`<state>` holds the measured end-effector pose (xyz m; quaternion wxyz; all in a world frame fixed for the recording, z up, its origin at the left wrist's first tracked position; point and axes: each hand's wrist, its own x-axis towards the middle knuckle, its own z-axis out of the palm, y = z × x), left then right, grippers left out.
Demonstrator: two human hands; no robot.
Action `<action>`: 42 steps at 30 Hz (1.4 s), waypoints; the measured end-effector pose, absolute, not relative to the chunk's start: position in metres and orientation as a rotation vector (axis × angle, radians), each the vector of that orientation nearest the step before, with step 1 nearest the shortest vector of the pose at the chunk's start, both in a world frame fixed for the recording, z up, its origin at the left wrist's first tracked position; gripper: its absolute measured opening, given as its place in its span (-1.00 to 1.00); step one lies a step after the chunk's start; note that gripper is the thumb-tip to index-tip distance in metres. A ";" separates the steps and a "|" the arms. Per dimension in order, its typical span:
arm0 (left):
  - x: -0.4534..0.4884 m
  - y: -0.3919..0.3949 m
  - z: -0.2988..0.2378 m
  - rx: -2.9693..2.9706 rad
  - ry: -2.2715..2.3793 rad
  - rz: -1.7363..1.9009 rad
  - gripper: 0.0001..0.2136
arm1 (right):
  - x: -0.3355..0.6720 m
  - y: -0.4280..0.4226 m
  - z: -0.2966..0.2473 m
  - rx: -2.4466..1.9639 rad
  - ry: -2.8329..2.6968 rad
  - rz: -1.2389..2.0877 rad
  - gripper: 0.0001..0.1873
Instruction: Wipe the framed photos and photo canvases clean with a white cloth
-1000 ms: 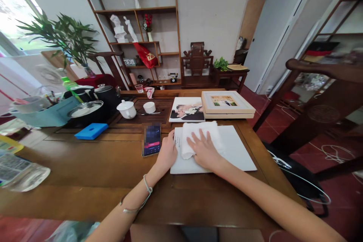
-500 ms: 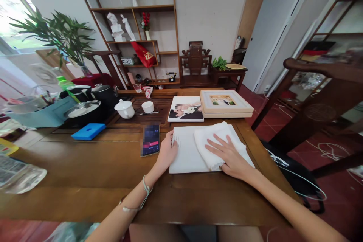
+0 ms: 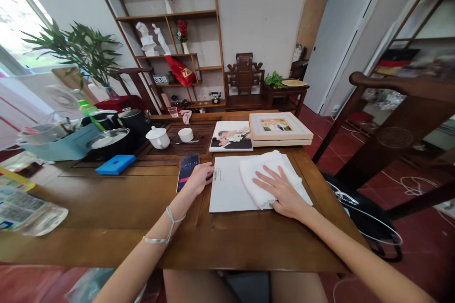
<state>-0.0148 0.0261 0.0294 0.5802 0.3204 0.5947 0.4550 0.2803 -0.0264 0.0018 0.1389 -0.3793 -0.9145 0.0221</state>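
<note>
A folded white cloth lies on the right part of a flat white panel, which bears small print near its left edge. My right hand rests on the cloth with its fingers spread, pressing it flat. Just off the panel's left edge, my left hand is loosely bent, with nothing visible in it. Whether its fingertips touch the edge I cannot tell. A phone with a lit screen lies beside that hand, partly covered by it.
Behind the panel are a photo print and stacked frames. A white lidded teacup, a small white cup and a blue block stand to the left. A clear pouch lies far left; a wooden chair is right.
My left hand has come off the panel's left edge and shifted left over the phone. My right hand stays spread on the cloth. The whole view has shifted slightly.
</note>
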 end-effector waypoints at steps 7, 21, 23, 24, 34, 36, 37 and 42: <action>-0.016 0.007 0.040 0.818 1.217 1.014 -0.73 | 0.287 -0.038 0.008 -0.743 -2.668 -0.042 -0.16; -0.008 -0.055 0.077 0.757 1.065 1.386 -0.58 | 0.286 -0.073 0.017 -0.552 -2.296 -0.123 -0.55; -0.001 -0.059 0.074 0.858 0.953 1.461 -0.53 | 0.290 -0.074 0.024 -0.635 -2.086 0.196 -0.61; 0.004 -0.059 0.071 0.921 0.944 1.491 -0.51 | 0.291 -0.076 0.027 -0.718 -1.936 0.354 -0.63; 0.002 -0.068 0.025 1.030 0.746 1.281 -0.38 | 0.267 -0.075 0.071 -1.054 -0.931 0.857 -0.43; 0.005 -0.089 0.016 0.818 0.626 1.324 -0.28 | 0.263 -0.069 0.071 -1.059 -0.686 1.109 -0.40; 0.011 -0.100 0.012 0.734 0.588 1.336 -0.24 | 0.262 -0.066 0.068 -1.058 -0.614 1.229 -0.43; 0.071 -0.137 0.003 0.396 0.760 1.405 -0.34 | 0.257 -0.056 0.044 -1.024 -0.746 1.509 -0.61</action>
